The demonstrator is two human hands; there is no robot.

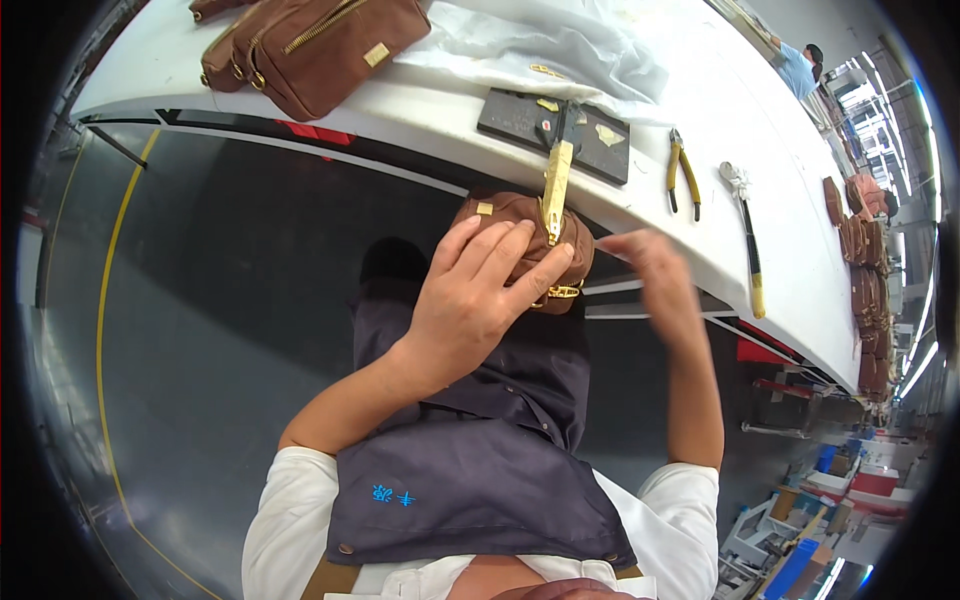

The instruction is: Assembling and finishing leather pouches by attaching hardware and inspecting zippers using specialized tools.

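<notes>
**Brown pouch held at counter edge, left hand gripping, right hand blurred**

Nearest the camera: a dark apron [470, 470] over a white shirt, with a small blue embroidered mark [392, 496] on its left side; the mark is not described further.

Left hand [470, 300]: fingers [500, 255] spread and clamped over the top of a small brown pouch [535, 240], thumb along its right side. The pouch sits in front of the body, just below the edge of the white counter [700, 150]. It carries a small gold rectangular plate [485, 209] on its upper left and gold hardware [563, 292] at its lower right. A long gold zipper strip [555, 190] rises from the pouch and overlaps the counter edge.

Right hand [655, 270]: motion-blurred, just right of the pouch. Whether its fingers are apart or together, or touching the pouch, cannot be told.

On the counter beyond the pouch: a dark flat mat [520, 120] with small gold pieces lying on it. To its right lie yellow-handled pliers [683, 175], then a long tool with a metal head and yellow grip [745, 235]. Behind the mat lies white sheeting [560, 50].

Far left of the counter: larger brown bags [310, 45] with gold zippers; one bears a small gold rectangular label [376, 55]. Far right: a row of brown pouches [865, 250] along the counter. At the far end, a person in a blue top [797, 68]
</notes>
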